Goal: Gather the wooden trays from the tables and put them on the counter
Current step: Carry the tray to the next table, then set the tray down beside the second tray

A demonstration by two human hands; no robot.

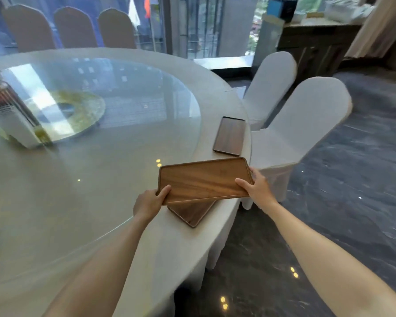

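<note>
I hold a light brown wooden tray [204, 180] with both hands above the round table's [146, 243] near right edge. My left hand [150, 201] grips its near left corner, and my right hand [256, 187] grips its right end. Under it a darker wooden tray [192, 213] lies on the tablecloth, mostly hidden by the held tray. A third dark wooden tray [230, 136] lies farther along the table's rim, near the chairs. A dark wooden counter [316, 40] stands at the far right by the window.
A glass turntable [114, 106] covers the table's middle, with a bottle and holder [14, 117] at the left. Two white-covered chairs [304, 129] stand close to the table on the right. Brown chairs [73, 28] line the far side. Dark marble floor [352, 202] stretches to the right.
</note>
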